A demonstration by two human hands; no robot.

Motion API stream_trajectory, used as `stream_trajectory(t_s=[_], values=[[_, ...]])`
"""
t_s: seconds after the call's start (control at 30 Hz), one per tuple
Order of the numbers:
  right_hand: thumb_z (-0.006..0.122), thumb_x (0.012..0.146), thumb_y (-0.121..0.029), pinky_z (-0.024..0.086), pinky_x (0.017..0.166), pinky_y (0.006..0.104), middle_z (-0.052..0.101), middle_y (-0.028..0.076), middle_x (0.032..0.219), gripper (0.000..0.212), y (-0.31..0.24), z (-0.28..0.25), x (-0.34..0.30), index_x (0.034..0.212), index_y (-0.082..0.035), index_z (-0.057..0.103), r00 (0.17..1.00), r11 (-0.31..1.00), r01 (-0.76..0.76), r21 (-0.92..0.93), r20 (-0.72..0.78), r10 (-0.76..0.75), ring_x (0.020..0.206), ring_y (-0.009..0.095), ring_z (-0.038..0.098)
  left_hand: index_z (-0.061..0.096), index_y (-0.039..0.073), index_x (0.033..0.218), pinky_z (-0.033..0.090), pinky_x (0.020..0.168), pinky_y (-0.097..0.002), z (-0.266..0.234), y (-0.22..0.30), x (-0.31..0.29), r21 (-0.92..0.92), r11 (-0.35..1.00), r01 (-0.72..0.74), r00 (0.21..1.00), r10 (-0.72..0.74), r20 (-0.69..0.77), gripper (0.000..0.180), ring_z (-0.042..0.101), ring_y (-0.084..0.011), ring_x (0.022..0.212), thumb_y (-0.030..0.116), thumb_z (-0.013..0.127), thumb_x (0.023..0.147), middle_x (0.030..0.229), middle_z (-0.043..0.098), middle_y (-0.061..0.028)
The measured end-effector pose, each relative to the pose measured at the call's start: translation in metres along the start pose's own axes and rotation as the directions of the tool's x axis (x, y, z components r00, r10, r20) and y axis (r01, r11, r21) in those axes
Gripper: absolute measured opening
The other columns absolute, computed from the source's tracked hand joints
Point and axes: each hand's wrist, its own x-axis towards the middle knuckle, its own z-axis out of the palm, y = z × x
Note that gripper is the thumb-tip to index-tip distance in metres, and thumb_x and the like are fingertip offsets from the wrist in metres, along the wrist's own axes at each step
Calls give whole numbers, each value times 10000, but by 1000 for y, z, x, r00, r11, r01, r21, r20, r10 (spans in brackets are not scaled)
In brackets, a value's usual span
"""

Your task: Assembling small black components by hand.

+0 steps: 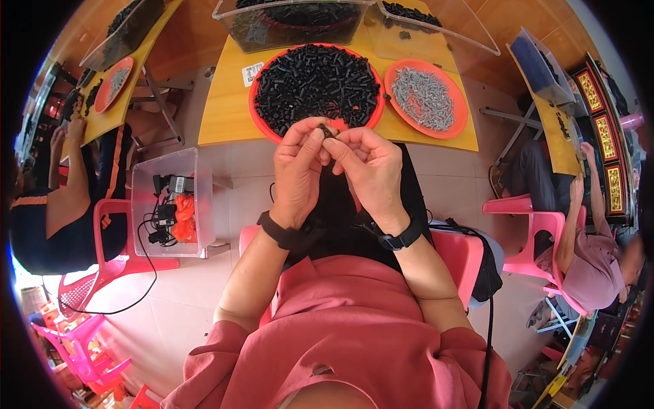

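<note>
Both hands meet just in front of the yellow table [225,116], over its near edge. My left hand [298,169] pinches a small dark piece [326,131] between thumb and fingertips. From the other side, my right hand [370,167] pinches at the same piece; what exactly its fingertips hold is partly hidden. Right beyond the hands lies a round red tray [253,102] heaped with short black plastic parts [313,85]. An orange plate [460,126] full of small grey metal screws [422,95] sits to its right.
Clear plastic bins [293,27] with black parts stand at the table's back. A clear box [204,232] holding cables and red bags is at my left. Two people work at side tables, one on a pink chair [538,228]. A black cable [151,283] crosses the floor.
</note>
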Motion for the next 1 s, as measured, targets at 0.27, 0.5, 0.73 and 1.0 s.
stream_trajectory(t_s=[0.27,0.5,0.73,1.0], values=[[679,868,-73,464,533,171,658,45,748,114,-1,-2,-1,876,35,640,996,986,-77,149,64,68,601,52,582,608,30,1104,456,658,-182,2,1,-2,64,997,-40,999,39,19,181,518,-41,691,78,588,931,919,653,-31],[682,866,-75,467,532,175,660,54,751,121,-2,-6,-1,872,42,649,988,968,-148,204,76,135,596,63,588,621,31,1086,425,630,-174,4,2,-3,164,982,-93,995,87,41,163,487,-31,682,71,590,930,876,628,1],[685,858,-62,494,548,184,678,73,770,110,-5,-13,2,885,42,661,981,975,-161,154,132,141,625,75,615,607,32,1099,435,647,-182,2,1,-2,63,998,-10,998,6,60,172,501,-36,689,83,580,937,896,635,-7],[674,858,-35,535,611,201,686,79,801,125,-6,-10,1,940,57,659,990,988,-107,114,101,95,690,96,648,594,29,1109,449,680,-190,4,2,-2,41,999,-13,999,12,33,178,512,-46,707,95,569,945,915,636,-15]])
